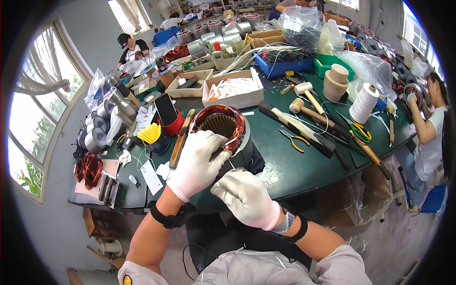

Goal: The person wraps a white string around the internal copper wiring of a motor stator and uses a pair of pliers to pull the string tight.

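Observation:
A motor stator [245, 153] with a grey housing and a ring of red-brown copper windings stands in front of me at the table's near edge. My left hand [198, 164], in a white glove, is closed at the near rim of the windings, its fingers curled over them. Between the hands a short stretch of white cord [232, 164] runs from the stator toward my right hand. That hand [249, 198], gloved too, is closed just below the stator and grips the cord; its fingertips are mostly hidden.
Left of the stator lie a wooden strip [182, 140] and a red holder [175, 124] with a phone. Rightward are pliers [293, 140], a wooden mallet [311, 111], scissors [356, 129] and a white thread cone [363, 103]. A carton [233, 88] stands behind. A co-worker [430, 126] sits right.

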`<state>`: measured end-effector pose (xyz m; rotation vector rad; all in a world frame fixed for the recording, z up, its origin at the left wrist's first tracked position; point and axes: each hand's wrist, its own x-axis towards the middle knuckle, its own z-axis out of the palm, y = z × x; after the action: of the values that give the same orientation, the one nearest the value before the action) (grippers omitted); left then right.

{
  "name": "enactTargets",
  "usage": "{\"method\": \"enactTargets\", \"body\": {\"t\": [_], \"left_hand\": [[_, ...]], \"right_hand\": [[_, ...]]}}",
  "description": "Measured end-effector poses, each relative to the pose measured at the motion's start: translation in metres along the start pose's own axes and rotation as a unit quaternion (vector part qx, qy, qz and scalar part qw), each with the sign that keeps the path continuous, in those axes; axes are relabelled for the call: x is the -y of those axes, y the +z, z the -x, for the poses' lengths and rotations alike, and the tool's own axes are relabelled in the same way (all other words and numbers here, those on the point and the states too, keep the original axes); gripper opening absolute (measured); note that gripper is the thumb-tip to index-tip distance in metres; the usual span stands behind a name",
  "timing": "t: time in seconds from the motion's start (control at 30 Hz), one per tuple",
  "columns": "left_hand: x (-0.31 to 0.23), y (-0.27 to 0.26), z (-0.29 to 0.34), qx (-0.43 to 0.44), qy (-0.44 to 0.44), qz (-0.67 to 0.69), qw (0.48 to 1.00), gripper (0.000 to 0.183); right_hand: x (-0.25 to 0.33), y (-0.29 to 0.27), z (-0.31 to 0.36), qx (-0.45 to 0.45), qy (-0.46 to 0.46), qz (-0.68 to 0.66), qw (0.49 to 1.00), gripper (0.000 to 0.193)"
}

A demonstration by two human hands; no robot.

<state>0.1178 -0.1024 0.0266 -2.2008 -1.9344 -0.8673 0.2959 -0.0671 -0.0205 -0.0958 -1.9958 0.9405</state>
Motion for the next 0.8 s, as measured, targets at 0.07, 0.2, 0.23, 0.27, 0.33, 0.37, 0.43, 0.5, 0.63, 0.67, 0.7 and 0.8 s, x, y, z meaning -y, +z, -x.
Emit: {"method": "enactTargets", "body": {"t": [0.07,0.2,0.23,0.27,0.33,0.37,0.43,0.5,0.63,0.67,0.7,0.8], "left_hand": [[0.002,0.001,0.001,-0.010,0.010,0.012,1.000,0.027],[0.021,-0.009,0.010,0.003,0.058,0.001,0.998,0.035],[0.024,-0.009,0.011,0.003,0.056,0.000,0.998,0.035],[0.028,-0.010,0.013,0.003,0.062,0.008,0.998,0.035],[0.028,-0.011,0.007,0.015,0.081,0.029,0.996,0.036],[0.031,-0.011,0.006,0.013,0.082,0.026,0.996,0.036],[0.033,-0.008,0.009,-0.002,0.093,0.033,0.995,0.037],[0.033,-0.009,0.007,0.000,0.087,0.032,0.996,0.038],[0.037,-0.012,0.004,-0.001,0.095,0.045,0.994,0.041],[0.034,-0.015,0.000,0.015,0.077,0.055,0.995,0.041],[0.030,-0.019,-0.001,0.031,0.057,0.065,0.996,0.041],[0.043,-0.029,-0.016,0.122,0.088,0.038,0.988,0.045]], "right_hand": [[0.013,-0.008,0.003,0.010,-0.026,0.104,0.994,0.012],[0.050,-0.067,0.020,0.163,0.017,0.199,0.966,0.034],[0.050,-0.079,0.027,0.222,0.077,0.189,0.954,0.033],[0.034,-0.070,0.027,0.118,0.136,0.143,0.973,0.031],[-0.009,-0.059,0.023,-0.022,0.188,0.103,0.977,0.031],[-0.020,-0.051,0.029,-0.050,0.216,0.099,0.970,0.038],[-0.008,-0.037,0.023,-0.085,0.219,0.075,0.969,0.038],[-0.013,-0.028,0.017,-0.047,0.133,0.152,0.978,0.023],[-0.025,-0.017,-0.009,0.042,0.089,0.271,0.958,0.022],[-0.025,-0.019,-0.015,0.057,0.099,0.213,0.970,0.024],[-0.025,-0.021,-0.021,0.074,0.109,0.153,0.979,0.026],[-0.039,-0.029,-0.030,0.100,0.204,0.046,0.973,0.028]]}}
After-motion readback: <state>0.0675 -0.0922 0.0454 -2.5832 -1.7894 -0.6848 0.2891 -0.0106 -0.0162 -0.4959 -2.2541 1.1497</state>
